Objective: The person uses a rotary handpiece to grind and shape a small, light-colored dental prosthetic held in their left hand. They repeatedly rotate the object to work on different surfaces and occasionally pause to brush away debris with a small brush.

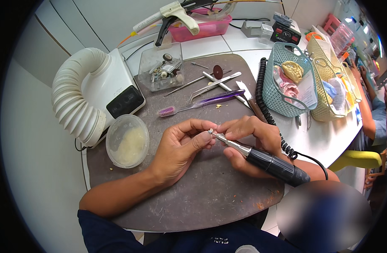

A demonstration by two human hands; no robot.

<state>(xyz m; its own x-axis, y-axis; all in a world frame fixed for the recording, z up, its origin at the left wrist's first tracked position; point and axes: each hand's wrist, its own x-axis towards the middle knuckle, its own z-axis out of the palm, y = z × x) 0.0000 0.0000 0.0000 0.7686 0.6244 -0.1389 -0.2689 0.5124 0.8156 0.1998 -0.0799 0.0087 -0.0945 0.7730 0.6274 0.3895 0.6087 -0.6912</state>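
Observation:
Between the fingertips of my left hand (187, 145) is a tiny pale piece (210, 131), mostly covered by the thumb and fingers, so its kind is hard to make out. My right hand (254, 137) grips a rotary handpiece (269, 162) with a silver nose and black body. The handpiece's tip points left and meets the pale piece. Both hands are close together over the dark work mat (193, 198). Just beyond them lie a purple toothbrush (206, 102), tweezers (216, 86) and a knife with a brown handle (255, 110).
At left stand a white machine with a ribbed hose (60, 101) and a round tub of pale paste (128, 141). Behind are a clear box of small bits (162, 67) and a pink tray (202, 31). A coiled black cord (261, 92) runs beside the teal basket (282, 101). Another person's arm (366, 109) is at far right.

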